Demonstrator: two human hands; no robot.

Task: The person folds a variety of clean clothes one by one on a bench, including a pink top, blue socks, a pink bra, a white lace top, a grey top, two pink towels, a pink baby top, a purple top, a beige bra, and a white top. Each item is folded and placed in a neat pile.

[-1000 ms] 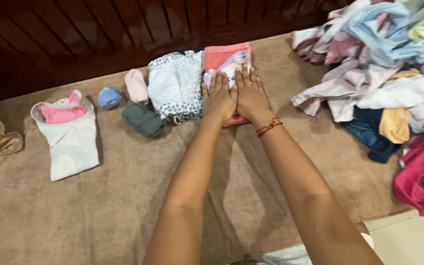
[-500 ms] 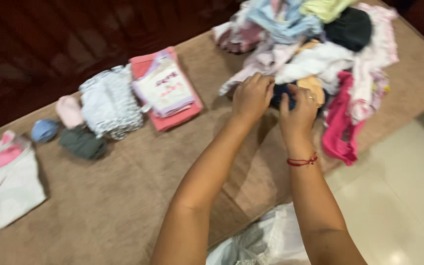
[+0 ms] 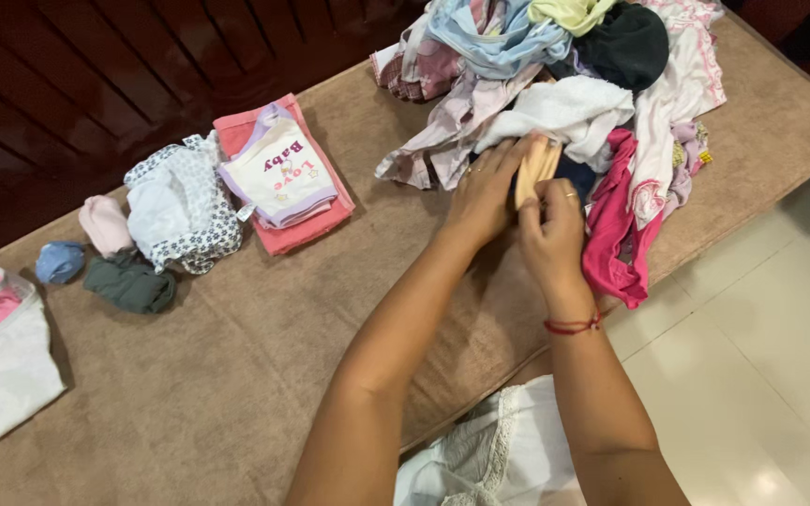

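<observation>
Nearest the viewer, a white lace-edged garment is showing at the 6 o'clock edge, beside the pale tiled floor. Both forearms are reaching toward 12 o'clock over the tan-covered table. The left hand and the right hand, a red thread bracelet circling its wrist, are pinching a small tan cloth between them, fingers closed on it, at the near edge of the loose clothes heap. A magenta garment is hanging just beside the right hand at 3 o'clock. Well apart, toward 9 o'clock, are lying a folded white-and-pink stack, a floral bundle, grey, pink and blue rolls, and a folded white top.
</observation>
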